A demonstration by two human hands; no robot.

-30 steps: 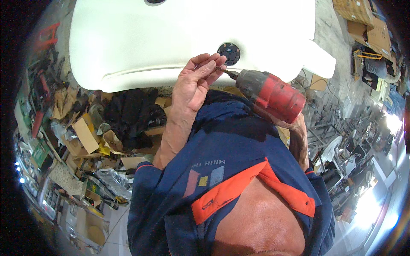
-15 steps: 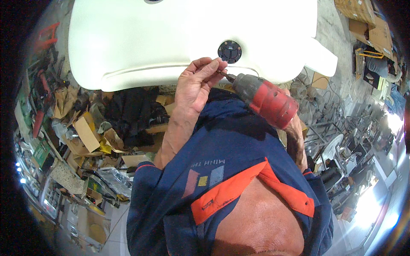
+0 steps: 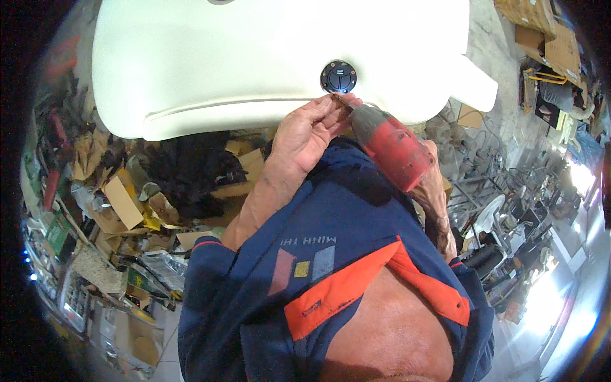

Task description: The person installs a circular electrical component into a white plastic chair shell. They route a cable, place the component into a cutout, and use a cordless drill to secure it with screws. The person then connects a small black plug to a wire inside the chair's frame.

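My right hand point(image 3: 428, 170) grips a red and grey cordless drill point(image 3: 396, 148), whose body hides much of the hand. The drill points up and left, toward a round black cap point(image 3: 338, 77) set near the front edge of a large white moulded panel point(image 3: 223, 63). Small screw heads show around the cap's rim. At the tip of the drill bit point(image 3: 342, 100), my left hand point(image 3: 305, 130) is closed, thumb and fingers pinched together just below the cap. What lies in that pinch is too small to make out.
Left of my body lie torn cardboard point(image 3: 124, 198), dark cloth or plastic and mixed scrap. Metal frames and chair-like parts point(image 3: 490, 210) crowd the floor to the right. Cardboard boxes point(image 3: 560, 54) are stacked at the far right.
The drill and my left hand have come closer together, with the bit tip now just below the cap. The whole view has shifted slightly.
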